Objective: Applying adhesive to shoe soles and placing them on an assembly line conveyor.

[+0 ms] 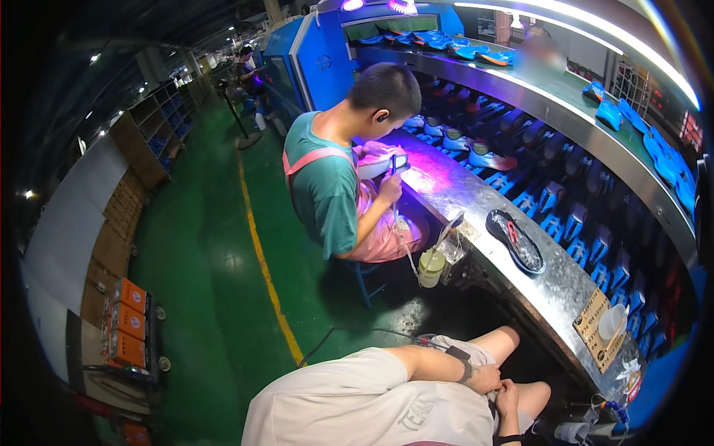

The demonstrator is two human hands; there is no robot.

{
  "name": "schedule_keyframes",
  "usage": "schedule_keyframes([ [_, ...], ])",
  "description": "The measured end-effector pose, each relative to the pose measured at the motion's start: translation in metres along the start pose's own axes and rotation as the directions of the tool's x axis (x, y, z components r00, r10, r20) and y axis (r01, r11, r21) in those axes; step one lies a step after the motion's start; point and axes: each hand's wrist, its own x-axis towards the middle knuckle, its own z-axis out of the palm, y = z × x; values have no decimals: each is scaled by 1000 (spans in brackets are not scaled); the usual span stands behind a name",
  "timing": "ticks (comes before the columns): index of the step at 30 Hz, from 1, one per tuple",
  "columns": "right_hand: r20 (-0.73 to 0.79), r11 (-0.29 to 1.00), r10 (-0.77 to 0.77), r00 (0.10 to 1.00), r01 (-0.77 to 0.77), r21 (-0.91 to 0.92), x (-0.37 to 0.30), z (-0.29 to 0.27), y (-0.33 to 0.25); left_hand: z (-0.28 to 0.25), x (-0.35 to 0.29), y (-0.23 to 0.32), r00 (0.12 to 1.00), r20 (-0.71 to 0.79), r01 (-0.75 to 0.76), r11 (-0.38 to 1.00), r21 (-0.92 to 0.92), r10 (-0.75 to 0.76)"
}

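Your two hands, left hand (487, 379) and right hand (508, 398), meet over your lap with the fingers curled; can't tell if they're pinching anything; nearest stuff is one white cup (612, 321) on one piece of cardboard (587, 324), your end of the metal surface (556, 292); further along lies one dark shoe sole (515, 241); past that, one seated co-worker (320, 197) in a green shirt; one yellowish jar (431, 269) too, beside the edge
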Motion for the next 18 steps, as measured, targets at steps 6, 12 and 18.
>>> schedule_keyframes([
  [6,-48,968,71,996,-57,243,4,5,26,-8,-3,-3,999,-34,-22,998,-53,20],
  [12,-36,877,172,984,-137,461,3,8,40,-15,-4,-2,998,-40,-42,993,-108,38],
  [18,-32,867,172,985,-135,480,3,4,32,-12,-3,-3,998,-53,-39,992,-122,33],
])
